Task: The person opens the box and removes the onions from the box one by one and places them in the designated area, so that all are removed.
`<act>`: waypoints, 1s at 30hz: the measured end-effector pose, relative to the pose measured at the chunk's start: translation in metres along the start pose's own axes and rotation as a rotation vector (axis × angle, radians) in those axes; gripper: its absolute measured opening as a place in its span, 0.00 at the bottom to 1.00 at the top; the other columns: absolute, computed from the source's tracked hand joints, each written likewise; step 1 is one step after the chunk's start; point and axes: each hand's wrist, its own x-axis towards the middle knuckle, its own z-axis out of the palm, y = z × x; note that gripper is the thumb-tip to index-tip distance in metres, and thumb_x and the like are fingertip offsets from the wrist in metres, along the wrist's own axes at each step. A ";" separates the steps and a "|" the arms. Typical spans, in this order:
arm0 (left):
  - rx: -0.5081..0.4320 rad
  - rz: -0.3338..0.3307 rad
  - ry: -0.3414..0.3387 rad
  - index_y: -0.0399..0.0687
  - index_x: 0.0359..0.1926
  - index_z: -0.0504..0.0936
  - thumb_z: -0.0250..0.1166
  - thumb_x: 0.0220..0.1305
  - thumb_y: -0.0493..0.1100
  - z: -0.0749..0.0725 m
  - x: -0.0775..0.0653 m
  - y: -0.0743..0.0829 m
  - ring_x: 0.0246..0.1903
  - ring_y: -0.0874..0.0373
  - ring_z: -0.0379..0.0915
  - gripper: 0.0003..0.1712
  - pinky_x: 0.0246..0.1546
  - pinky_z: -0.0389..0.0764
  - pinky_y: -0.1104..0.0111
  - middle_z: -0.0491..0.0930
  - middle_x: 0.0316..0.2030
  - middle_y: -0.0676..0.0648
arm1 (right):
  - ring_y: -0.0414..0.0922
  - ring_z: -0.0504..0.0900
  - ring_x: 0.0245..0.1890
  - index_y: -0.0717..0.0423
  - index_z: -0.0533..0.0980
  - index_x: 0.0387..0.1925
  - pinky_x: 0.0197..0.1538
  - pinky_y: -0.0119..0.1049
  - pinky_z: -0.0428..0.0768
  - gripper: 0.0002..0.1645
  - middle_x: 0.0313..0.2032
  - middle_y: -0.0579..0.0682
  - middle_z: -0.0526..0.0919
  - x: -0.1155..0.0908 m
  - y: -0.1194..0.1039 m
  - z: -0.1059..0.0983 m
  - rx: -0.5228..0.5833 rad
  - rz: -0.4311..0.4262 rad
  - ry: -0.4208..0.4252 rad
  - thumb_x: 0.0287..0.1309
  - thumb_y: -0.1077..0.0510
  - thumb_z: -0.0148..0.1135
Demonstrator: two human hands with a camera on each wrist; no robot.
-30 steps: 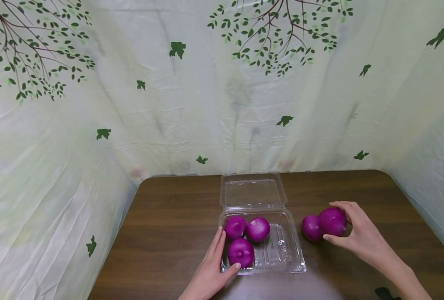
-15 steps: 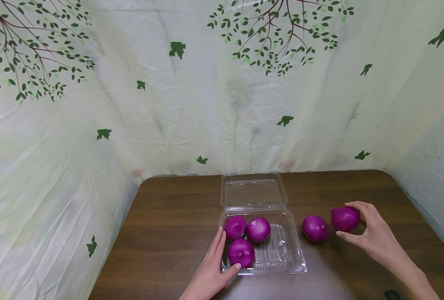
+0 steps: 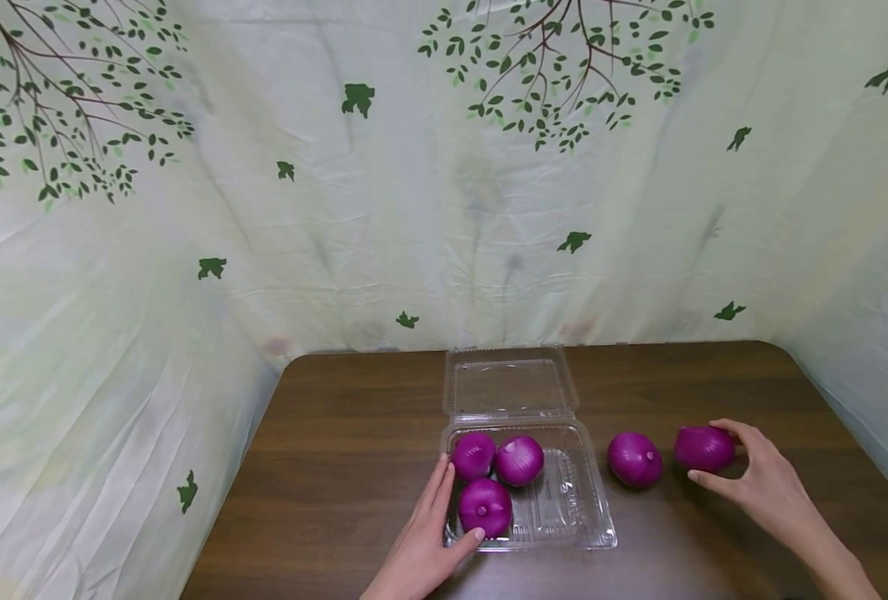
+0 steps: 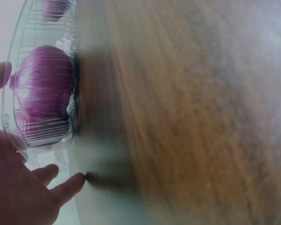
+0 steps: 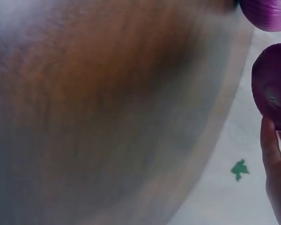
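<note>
My right hand [image 3: 766, 483] holds a red onion [image 3: 703, 449] between thumb and fingers, on the right side of the wooden table. In the right wrist view the held onion [image 5: 274, 86] appears dark, with the thumb against it. Just left of it another red onion [image 3: 635, 459] sits on the table. My left hand [image 3: 425, 537] rests at the near left corner of a clear plastic clamshell container [image 3: 564, 492], fingers straight along its side and thumb at the front rim. Three red onions [image 3: 485, 507] fill its left half. One onion [image 4: 44, 84] shows through the ribbed wall in the left wrist view.
The container's lid [image 3: 511, 382] lies folded back toward the far edge of the brown table [image 3: 354, 450]. A pale curtain [image 3: 444, 208] printed with branches and birds hangs behind and around the table.
My right hand has moved the held onion rightward, away from the onion beside it, and lowered it slightly. The left hand and the container stay in place.
</note>
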 end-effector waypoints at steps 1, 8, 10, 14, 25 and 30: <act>0.001 -0.001 -0.002 0.54 0.79 0.46 0.61 0.62 0.68 0.000 0.000 0.000 0.72 0.46 0.48 0.54 0.61 0.65 0.42 0.39 0.78 0.53 | 0.63 0.71 0.50 0.64 0.66 0.60 0.41 0.60 0.72 0.49 0.53 0.67 0.72 -0.001 0.002 0.001 0.005 0.017 -0.013 0.43 0.45 0.80; -0.010 -0.028 -0.036 0.54 0.79 0.46 0.60 0.62 0.69 -0.002 -0.001 0.003 0.72 0.44 0.47 0.54 0.60 0.64 0.39 0.39 0.78 0.53 | 0.65 0.74 0.48 0.69 0.62 0.60 0.41 0.59 0.75 0.52 0.51 0.71 0.72 -0.004 0.014 0.008 0.026 0.107 -0.084 0.46 0.42 0.78; -0.013 -0.036 -0.041 0.55 0.79 0.45 0.60 0.62 0.69 -0.003 -0.001 0.004 0.72 0.44 0.47 0.54 0.60 0.64 0.38 0.38 0.78 0.54 | 0.67 0.74 0.49 0.71 0.59 0.61 0.43 0.61 0.75 0.54 0.52 0.72 0.70 -0.005 0.015 0.010 0.036 0.137 -0.113 0.48 0.42 0.77; -0.013 -0.033 -0.039 0.55 0.79 0.45 0.60 0.62 0.69 -0.003 -0.001 0.004 0.72 0.44 0.47 0.54 0.60 0.64 0.38 0.38 0.78 0.54 | 0.68 0.72 0.51 0.72 0.56 0.64 0.45 0.62 0.74 0.56 0.54 0.73 0.68 -0.008 0.016 0.014 0.064 0.158 -0.141 0.48 0.43 0.76; -0.020 -0.049 -0.047 0.56 0.79 0.44 0.60 0.62 0.70 -0.003 -0.001 0.003 0.73 0.46 0.46 0.55 0.60 0.64 0.39 0.37 0.78 0.56 | 0.68 0.73 0.52 0.67 0.61 0.65 0.45 0.60 0.77 0.50 0.57 0.73 0.67 -0.009 0.019 0.017 0.062 0.155 -0.232 0.55 0.40 0.71; -0.022 -0.047 -0.046 0.56 0.79 0.44 0.60 0.62 0.70 -0.003 -0.001 0.002 0.73 0.45 0.47 0.55 0.60 0.64 0.39 0.37 0.78 0.55 | 0.69 0.74 0.52 0.70 0.58 0.65 0.45 0.60 0.78 0.51 0.56 0.74 0.68 -0.010 0.017 0.021 0.070 0.157 -0.224 0.55 0.40 0.70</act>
